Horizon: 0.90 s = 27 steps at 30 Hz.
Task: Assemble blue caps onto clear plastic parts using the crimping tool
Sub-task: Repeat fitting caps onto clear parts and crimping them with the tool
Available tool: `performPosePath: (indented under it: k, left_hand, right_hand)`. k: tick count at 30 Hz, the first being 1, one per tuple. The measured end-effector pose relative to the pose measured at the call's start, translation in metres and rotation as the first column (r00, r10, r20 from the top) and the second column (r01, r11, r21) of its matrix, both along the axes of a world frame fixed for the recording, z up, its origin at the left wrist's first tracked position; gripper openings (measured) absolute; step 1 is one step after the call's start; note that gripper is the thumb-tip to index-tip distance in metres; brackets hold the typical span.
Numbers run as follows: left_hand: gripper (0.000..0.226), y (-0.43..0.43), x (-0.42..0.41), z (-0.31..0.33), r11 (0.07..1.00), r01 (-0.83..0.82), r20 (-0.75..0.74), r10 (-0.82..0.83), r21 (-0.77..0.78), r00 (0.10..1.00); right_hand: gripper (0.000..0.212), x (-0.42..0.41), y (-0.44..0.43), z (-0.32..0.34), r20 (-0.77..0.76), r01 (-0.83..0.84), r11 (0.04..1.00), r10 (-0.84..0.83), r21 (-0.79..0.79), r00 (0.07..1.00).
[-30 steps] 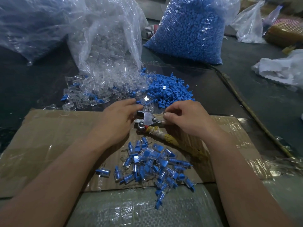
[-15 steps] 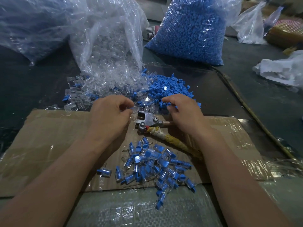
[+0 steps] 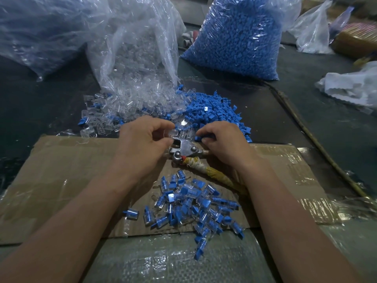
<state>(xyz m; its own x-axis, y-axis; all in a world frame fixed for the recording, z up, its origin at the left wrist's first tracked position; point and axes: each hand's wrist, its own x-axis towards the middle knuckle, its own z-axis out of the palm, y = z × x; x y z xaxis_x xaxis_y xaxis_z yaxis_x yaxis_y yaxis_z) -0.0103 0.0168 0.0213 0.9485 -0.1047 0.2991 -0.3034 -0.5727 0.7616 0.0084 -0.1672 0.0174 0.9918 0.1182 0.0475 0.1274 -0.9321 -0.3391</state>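
Note:
My left hand (image 3: 142, 144) pinches a clear plastic part (image 3: 171, 133) between thumb and fingers, just left of the metal head of the crimping tool (image 3: 185, 150). My right hand (image 3: 222, 144) pinches a blue cap (image 3: 199, 138) at the near edge of the loose blue caps (image 3: 214, 111). The tool lies on the cardboard (image 3: 61, 170), its taped handle (image 3: 212, 172) running under my right wrist. Loose clear parts (image 3: 130, 107) spill from an open bag. Several assembled pieces (image 3: 189, 203) lie in a heap between my forearms.
A big bag of blue caps (image 3: 238, 37) stands at the back, a bag of clear parts (image 3: 138, 45) to its left. Crumpled plastic and white cloth (image 3: 350, 86) lie at the right. A cord (image 3: 306, 129) runs along the dark table's right side.
Both hands left the tool head and reached forward to the piles. The left hand came back pinching a clear part and the right hand picked up a blue cap.

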Motion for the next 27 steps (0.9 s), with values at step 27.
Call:
performPosePath:
  k: [27]
  left_hand:
    - [0.022,0.0001,-0.0027,0.0066,0.930,-0.014,-0.245,-0.083,-0.368,0.966]
  right_hand:
    - [0.014,0.0018,0.0036,0.0001,0.014,-0.073,0.995,0.075,-0.073,0.997]
